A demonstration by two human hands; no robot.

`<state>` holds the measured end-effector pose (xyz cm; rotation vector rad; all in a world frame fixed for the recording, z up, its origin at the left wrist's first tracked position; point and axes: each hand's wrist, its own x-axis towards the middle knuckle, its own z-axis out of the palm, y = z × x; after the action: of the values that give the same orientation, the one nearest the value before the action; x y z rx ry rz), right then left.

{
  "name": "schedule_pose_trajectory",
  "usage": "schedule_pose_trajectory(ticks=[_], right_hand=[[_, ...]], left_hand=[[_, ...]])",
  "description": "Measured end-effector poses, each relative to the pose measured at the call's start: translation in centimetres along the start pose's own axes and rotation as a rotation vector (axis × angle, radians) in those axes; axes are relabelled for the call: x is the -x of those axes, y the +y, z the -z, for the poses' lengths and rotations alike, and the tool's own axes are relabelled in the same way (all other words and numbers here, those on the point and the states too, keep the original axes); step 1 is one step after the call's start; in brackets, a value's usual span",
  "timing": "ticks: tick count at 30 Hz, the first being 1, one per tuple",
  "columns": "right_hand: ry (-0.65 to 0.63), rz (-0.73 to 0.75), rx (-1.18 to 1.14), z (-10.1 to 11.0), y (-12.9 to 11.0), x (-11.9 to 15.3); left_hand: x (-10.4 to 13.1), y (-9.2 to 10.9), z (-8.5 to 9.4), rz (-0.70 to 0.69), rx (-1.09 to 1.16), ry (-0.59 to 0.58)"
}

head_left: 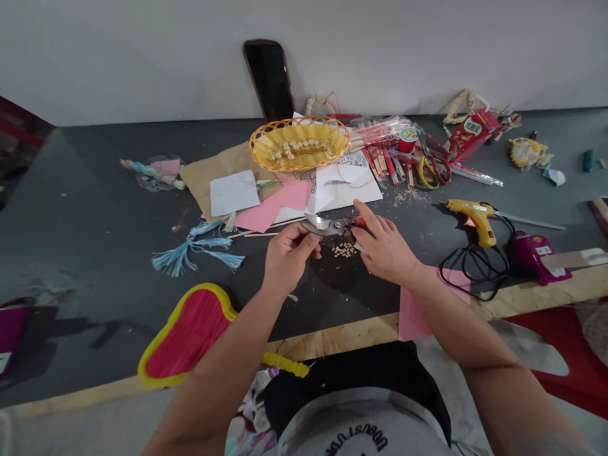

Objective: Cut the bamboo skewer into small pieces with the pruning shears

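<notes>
My right hand [387,248] grips the red handles of a pair of pruning shears [336,226], its index finger stretched out. The metal blades point left and stand parted. At their tip is my left hand [289,254], thumb and fingers pinched together; whatever they hold is too small to make out. Under the shears, on the dark table, lies a little heap of small pale cut pieces [344,251]. A few thin wooden sticks [259,234] lie just behind my left hand, beside pink paper [278,206].
Behind the papers stands a yellow woven basket [299,147] with small pale pieces in it. A phone [269,79] leans on the wall. Scissors [430,172] and a yellow glue gun [471,218] with a cord lie right. A blue tassel [194,249] and a red-and-yellow fan [190,335] lie left.
</notes>
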<state>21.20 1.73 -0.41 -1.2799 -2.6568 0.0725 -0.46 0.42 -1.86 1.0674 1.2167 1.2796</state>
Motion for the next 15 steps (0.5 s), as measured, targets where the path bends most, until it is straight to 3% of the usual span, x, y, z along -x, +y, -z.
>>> schedule_pose_trajectory(ticks=[7,12,15], right_hand=[[-0.008,-0.010,-0.022,-0.17,0.16,0.03],[0.054,-0.096,-0.155,-0.69,0.32,-0.06],[0.021,-0.121,-0.132,-0.75,0.22,-0.12]], left_hand=[[-0.06,0.38,-0.06,-0.013,-0.014,0.002],[-0.08,0.15,0.23,-0.026,-0.068,0.016],[0.00,-0.21,0.36,-0.020,-0.115,-0.009]])
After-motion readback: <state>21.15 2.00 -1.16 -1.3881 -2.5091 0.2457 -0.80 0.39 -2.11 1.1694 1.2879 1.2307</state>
